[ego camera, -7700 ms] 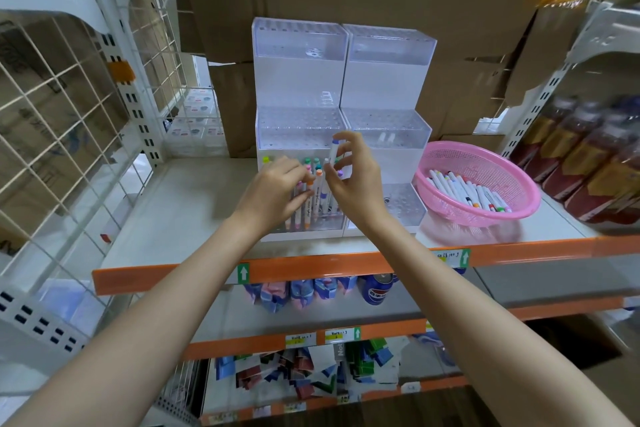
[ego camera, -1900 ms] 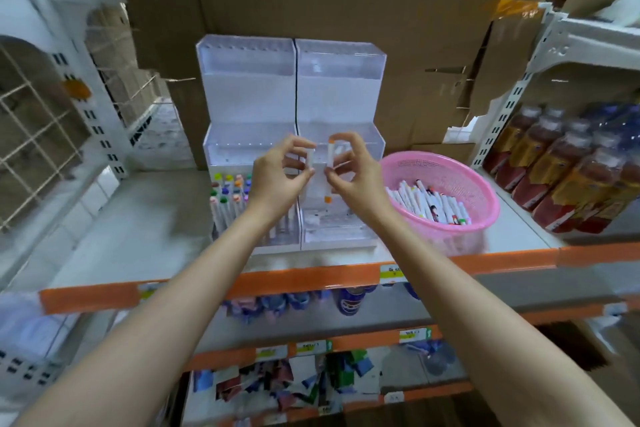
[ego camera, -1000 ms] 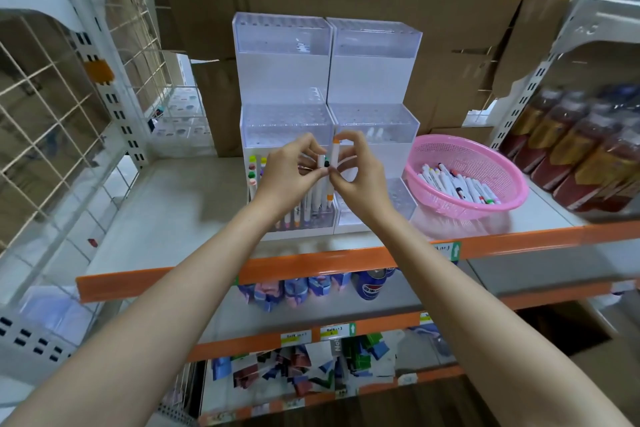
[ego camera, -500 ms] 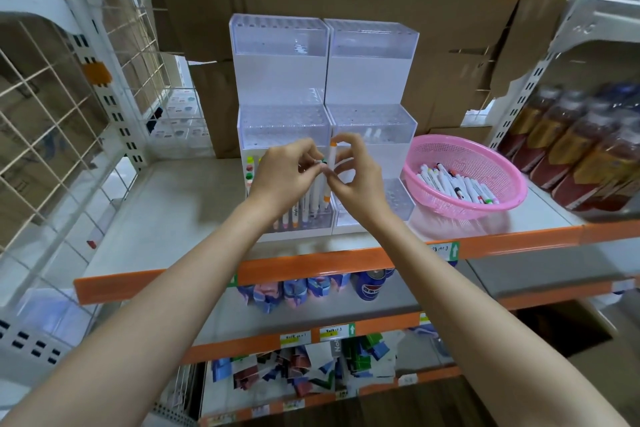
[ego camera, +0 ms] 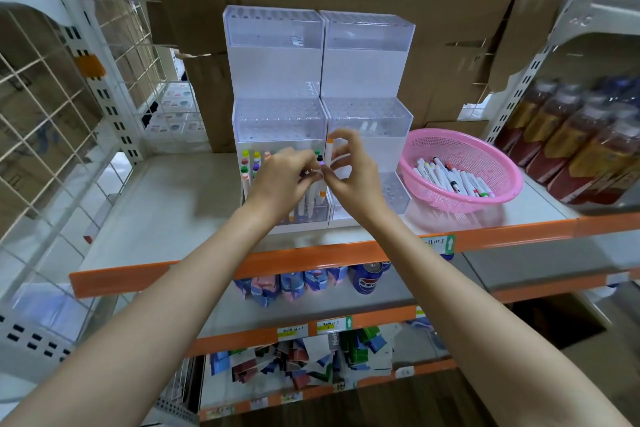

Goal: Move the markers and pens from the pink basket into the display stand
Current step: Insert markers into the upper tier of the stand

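Marker (ego camera: 328, 154) (orange-capped) upright between right hand (ego camera: 355, 177) fingertips (ego camera: 347, 135).

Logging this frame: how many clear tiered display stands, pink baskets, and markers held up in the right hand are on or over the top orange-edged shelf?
Clear tiered display stands: 2, the left stand and the right stand
Pink basket: 1
Orange-capped marker pinched in the right hand: 1
Total: 4
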Action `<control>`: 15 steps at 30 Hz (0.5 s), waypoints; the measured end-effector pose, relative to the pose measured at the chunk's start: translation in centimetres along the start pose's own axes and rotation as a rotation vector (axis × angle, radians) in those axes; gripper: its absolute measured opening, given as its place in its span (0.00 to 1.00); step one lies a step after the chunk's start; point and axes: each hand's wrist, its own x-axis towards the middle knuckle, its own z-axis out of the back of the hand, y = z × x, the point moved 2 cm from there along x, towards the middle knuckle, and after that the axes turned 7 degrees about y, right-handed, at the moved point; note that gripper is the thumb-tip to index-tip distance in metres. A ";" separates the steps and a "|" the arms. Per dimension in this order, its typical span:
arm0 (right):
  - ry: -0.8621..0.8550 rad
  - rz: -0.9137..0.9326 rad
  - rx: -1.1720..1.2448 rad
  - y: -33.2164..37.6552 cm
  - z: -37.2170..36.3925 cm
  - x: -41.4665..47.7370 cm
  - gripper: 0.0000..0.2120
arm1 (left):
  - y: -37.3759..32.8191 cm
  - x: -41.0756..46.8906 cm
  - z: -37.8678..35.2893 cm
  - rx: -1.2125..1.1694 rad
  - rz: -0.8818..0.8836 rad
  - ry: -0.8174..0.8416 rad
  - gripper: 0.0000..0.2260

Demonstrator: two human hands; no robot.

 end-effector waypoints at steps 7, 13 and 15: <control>0.009 -0.012 0.005 0.0 -0.2 -0.3 0.19 | -0.1 -0.3 -0.3 0.072 -0.023 0.010 0.06; 0.012 -0.018 0.004 -0.1 0.0 -0.2 0.20 | -0.3 -0.5 -0.2 0.165 -0.096 -0.003 0.08; 0.012 -0.017 0.006 -0.1 0.0 -0.2 0.20 | -0.2 -0.7 -0.2 0.231 -0.117 -0.010 0.08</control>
